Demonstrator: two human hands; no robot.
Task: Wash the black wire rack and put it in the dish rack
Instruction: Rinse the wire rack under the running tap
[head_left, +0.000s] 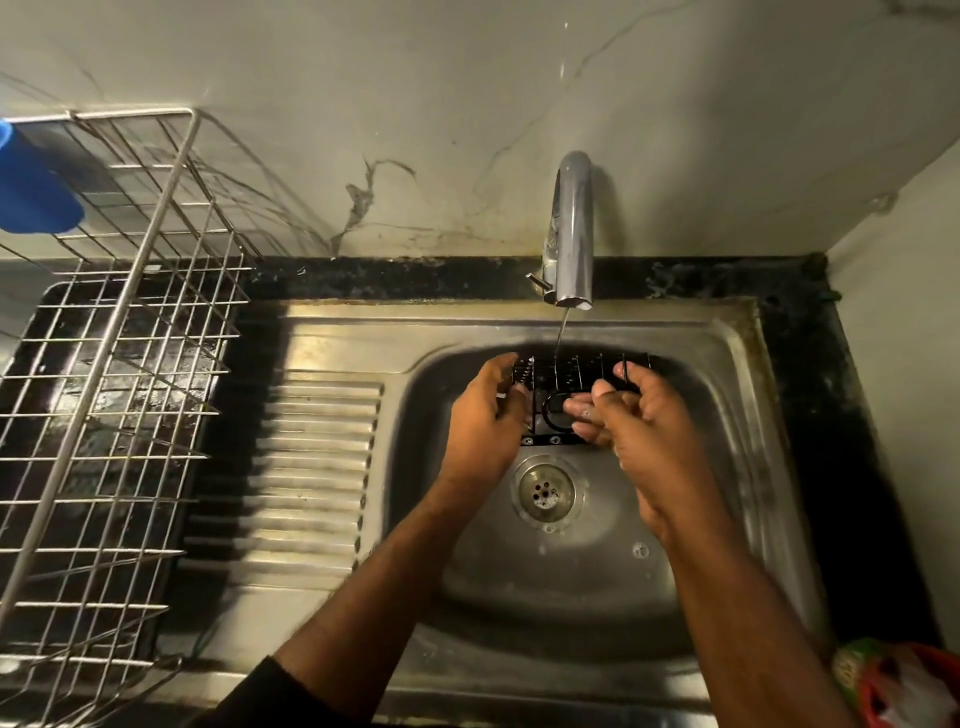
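Centre frame, under the tap's (570, 228) stream, left hand (480, 423) and right hand (641, 421) both curl fingers around the black wire rack (566, 376).

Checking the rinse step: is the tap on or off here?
On. A thin stream of water falls from the tap spout onto the black wire rack held over the sink.

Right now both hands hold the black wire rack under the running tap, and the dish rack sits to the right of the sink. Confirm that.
Wrong on one point: the head view shows the dish rack left of the sink. Both the left hand and right hand do hold the black wire rack under the running tap.
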